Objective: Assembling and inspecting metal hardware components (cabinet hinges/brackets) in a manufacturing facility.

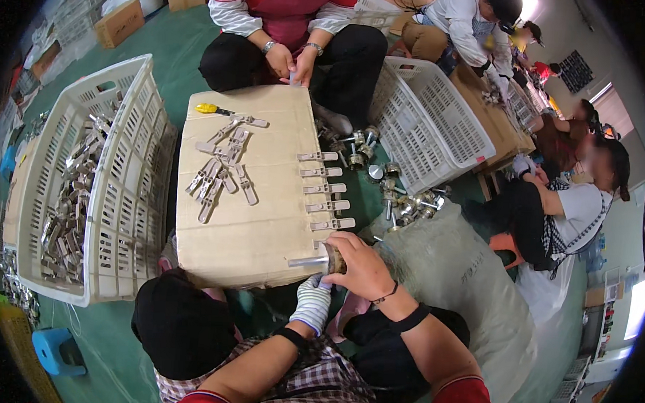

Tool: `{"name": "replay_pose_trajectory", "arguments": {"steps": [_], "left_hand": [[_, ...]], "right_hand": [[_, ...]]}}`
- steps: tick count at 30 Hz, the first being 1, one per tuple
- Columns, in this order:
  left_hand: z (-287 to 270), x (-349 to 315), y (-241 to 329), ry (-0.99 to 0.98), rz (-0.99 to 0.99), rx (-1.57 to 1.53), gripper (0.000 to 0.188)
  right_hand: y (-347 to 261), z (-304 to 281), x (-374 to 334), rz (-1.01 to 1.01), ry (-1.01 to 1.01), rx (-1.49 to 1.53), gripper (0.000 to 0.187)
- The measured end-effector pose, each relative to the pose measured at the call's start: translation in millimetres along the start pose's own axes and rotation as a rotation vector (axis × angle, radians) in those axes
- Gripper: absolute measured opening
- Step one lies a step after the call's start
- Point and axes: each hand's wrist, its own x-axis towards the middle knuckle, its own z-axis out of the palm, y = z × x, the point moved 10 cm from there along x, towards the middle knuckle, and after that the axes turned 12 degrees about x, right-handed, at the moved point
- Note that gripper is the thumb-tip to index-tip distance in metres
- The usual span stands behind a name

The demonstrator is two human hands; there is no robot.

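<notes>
Checked apron (305, 394) nearest; right hand (366, 271) grips a rodded cylinder (334, 259); gloved left hand (312, 307), can't tell; five whole clips (324, 189) edge the cardboard (243, 248).

Looks matt and papery across the cardboard surface (262, 235). Gleams like smooth metal on the rod (308, 262) at the near right corner. Shows a dull, smooth finish on the clips (327, 189) along the right edge; hard to tell as metal or plastic. Past the left edge, looks like smooth plastic on the white basket (128, 213); past the right, like glossy metal on the loose parts (376, 173) and wrinkled, translucent plastic on the sack (457, 281). Reads as knitted cloth on the striped glove (312, 303) by the near edge.
</notes>
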Motion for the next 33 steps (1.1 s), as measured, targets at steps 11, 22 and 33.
{"name": "replay_pose_trajectory", "arguments": {"steps": [11,22,33], "left_hand": [[-1,3,-5,0.0,-0.015,0.03,0.021],[-2,7,-6,0.027,0.024,0.064,0.022],[-4,4,1,0.066,0.083,0.059,0.021]], "right_hand": [[1,6,4,0.024,-0.022,-0.037,0.065],[-2,8,5,0.019,-0.034,-0.081,0.062],[-6,6,7,-0.035,-0.037,-0.134,0.064]]}}
